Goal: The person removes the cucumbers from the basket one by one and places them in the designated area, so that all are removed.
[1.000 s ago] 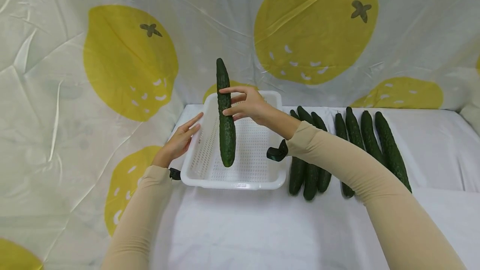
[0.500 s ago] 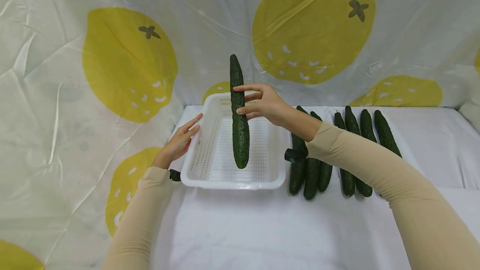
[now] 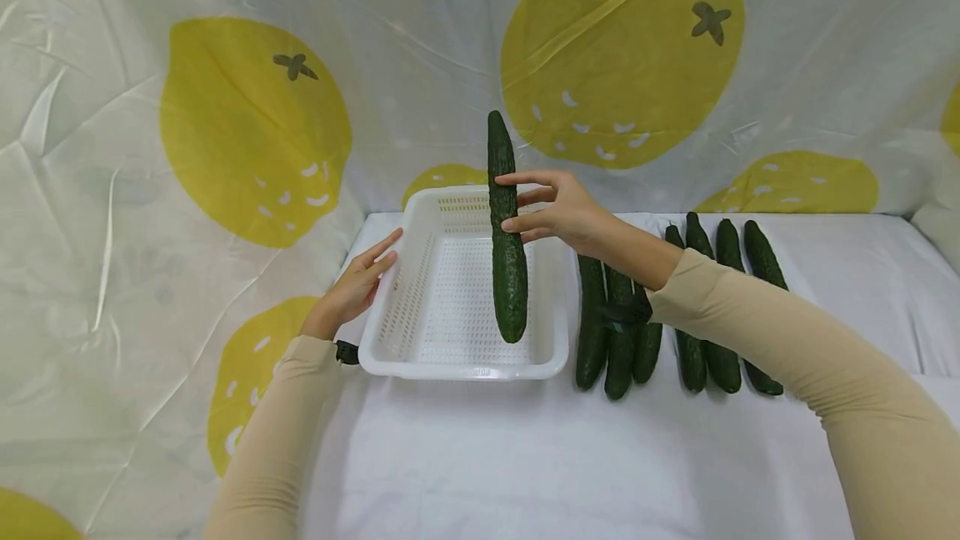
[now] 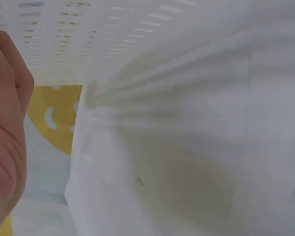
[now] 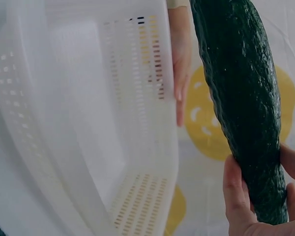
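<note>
My right hand (image 3: 562, 207) pinches a long dark green cucumber (image 3: 510, 282) between thumb and fingers, holding it upright over the right part of a white perforated plastic basket (image 3: 465, 372). In the right wrist view the cucumber (image 5: 241, 83) shows bumpy, shiny skin, with fingertips on both sides of its lower part. At the basket's left side, my left hand (image 3: 356, 286) touches the outer wall near the rim with fingers extended. The right wrist view also shows the left hand's fingers (image 5: 181, 73) lying straight along that wall. No cucumber lies inside the basket.
Right of the basket, three cucumbers (image 3: 619, 357) lie side by side, partly under the right wrist. Several more cucumbers (image 3: 723, 365) form a second group farther right, partly hidden by the sleeve. A lemon-print sheet (image 3: 420, 65) hangs behind the white-covered table (image 3: 465, 457).
My right hand has moved steadily rightward with the cucumber, from the left part of the basket to its right part. The left hand stays at the basket's left side.
</note>
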A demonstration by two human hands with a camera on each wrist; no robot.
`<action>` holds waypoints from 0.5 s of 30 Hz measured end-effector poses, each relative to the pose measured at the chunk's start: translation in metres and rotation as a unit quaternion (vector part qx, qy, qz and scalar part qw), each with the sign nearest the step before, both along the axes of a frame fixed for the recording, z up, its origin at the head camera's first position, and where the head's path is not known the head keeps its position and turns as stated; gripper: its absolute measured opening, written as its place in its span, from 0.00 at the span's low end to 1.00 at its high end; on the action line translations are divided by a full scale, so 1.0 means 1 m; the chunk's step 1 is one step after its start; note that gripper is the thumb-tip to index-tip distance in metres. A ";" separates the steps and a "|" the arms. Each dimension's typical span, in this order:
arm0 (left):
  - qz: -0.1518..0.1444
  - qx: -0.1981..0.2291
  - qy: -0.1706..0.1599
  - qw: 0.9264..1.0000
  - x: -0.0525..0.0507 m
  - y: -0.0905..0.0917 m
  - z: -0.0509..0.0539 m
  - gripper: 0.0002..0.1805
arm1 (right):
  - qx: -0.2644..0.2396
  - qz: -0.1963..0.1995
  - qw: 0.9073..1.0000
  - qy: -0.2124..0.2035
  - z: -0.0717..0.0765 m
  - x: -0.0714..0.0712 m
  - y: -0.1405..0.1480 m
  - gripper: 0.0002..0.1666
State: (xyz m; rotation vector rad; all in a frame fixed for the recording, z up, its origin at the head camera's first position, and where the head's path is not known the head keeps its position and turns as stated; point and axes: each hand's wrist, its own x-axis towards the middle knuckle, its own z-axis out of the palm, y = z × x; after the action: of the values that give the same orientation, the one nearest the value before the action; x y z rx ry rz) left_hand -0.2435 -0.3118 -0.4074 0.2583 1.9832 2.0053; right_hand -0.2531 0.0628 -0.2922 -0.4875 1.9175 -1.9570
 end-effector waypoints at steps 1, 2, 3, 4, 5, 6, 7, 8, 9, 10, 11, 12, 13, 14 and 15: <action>-0.002 0.000 0.000 1.000 0.000 0.000 0.000 0.30 | -0.001 0.000 1.000 -0.003 -0.001 0.001 0.003 0.37; -0.002 0.000 0.000 1.000 0.001 0.000 0.000 0.30 | 0.000 -0.001 1.000 -0.005 -0.001 0.001 0.006 0.37; -0.004 0.001 0.001 1.000 0.001 0.000 0.000 0.30 | 0.000 -0.002 1.000 -0.006 -0.002 0.002 0.009 0.38; -0.004 0.001 0.001 1.000 0.002 0.000 0.001 0.30 | 0.002 -0.003 1.000 -0.006 -0.003 0.002 0.012 0.38; -0.005 0.001 0.001 1.000 0.002 0.000 0.001 0.30 | 0.003 -0.003 1.000 -0.006 -0.002 0.004 0.016 0.38; -0.006 0.003 0.001 1.000 0.002 0.000 0.001 0.30 | 0.004 -0.004 1.000 -0.007 -0.002 0.005 0.019 0.38; -0.006 0.003 0.002 1.000 0.002 0.000 0.001 0.30 | 0.005 -0.006 1.000 -0.008 -0.002 0.006 0.022 0.38; -0.006 0.003 0.001 1.000 0.002 0.000 0.001 0.30 | 0.007 -0.006 1.000 -0.009 -0.002 0.008 0.026 0.38; -0.006 0.003 0.001 1.000 0.001 0.000 0.001 0.30 | 0.009 -0.006 1.000 -0.008 -0.002 0.009 0.029 0.38; -0.004 0.003 0.000 1.000 0.001 0.000 0.001 0.30 | 0.012 -0.007 1.000 -0.008 -0.001 0.011 0.032 0.38; -0.004 0.003 -0.001 1.000 0.001 0.000 0.000 0.30 | 0.014 -0.008 1.000 -0.009 -0.001 0.012 0.035 0.38; -0.002 0.003 -0.002 1.000 0.001 0.000 0.000 0.31 | 0.017 -0.010 1.000 -0.010 -0.002 0.013 0.038 0.38; -0.001 0.003 -0.003 1.000 0.001 -0.001 0.000 0.31 | 0.020 -0.010 1.000 -0.010 -0.003 0.014 0.041 0.39; -0.002 0.005 -0.004 1.000 0.000 0.000 0.000 0.31 | 0.023 -0.009 1.000 -0.009 -0.003 0.015 0.045 0.39; -0.002 0.006 -0.005 1.000 0.000 0.000 0.000 0.31 | 0.027 -0.011 1.000 -0.009 -0.004 0.016 0.048 0.39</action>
State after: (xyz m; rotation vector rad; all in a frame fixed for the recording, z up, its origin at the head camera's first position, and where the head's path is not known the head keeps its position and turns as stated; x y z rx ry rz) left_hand -0.2430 -0.3122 -0.4074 0.2537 1.9643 2.0121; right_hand -0.2374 0.1108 -0.2964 -0.4327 1.9678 -1.9105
